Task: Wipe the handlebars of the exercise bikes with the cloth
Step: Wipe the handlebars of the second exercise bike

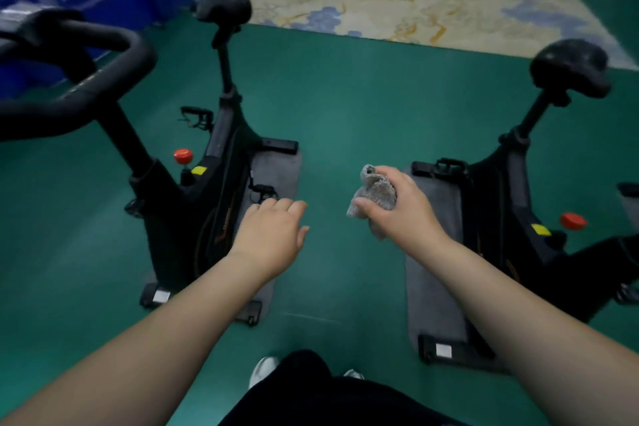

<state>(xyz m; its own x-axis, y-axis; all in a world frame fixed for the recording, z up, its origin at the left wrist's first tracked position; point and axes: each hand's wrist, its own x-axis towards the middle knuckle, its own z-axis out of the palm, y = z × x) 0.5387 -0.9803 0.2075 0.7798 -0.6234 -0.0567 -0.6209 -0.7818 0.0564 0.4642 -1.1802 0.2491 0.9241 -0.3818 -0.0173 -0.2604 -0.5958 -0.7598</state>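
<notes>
right hand (403, 204) grips the bunched grey cloth (375, 192) in mid-air between the two exercise bikes, clear of the left bike's black handlebar (86, 79) at far left, while the left hand (271, 235) hangs empty, fingers loosely curled.

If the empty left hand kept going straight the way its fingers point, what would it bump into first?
Probably the pedal of the left bike: the left hand points forward and down at it. Depth is unclear, so it might pass above.
</notes>
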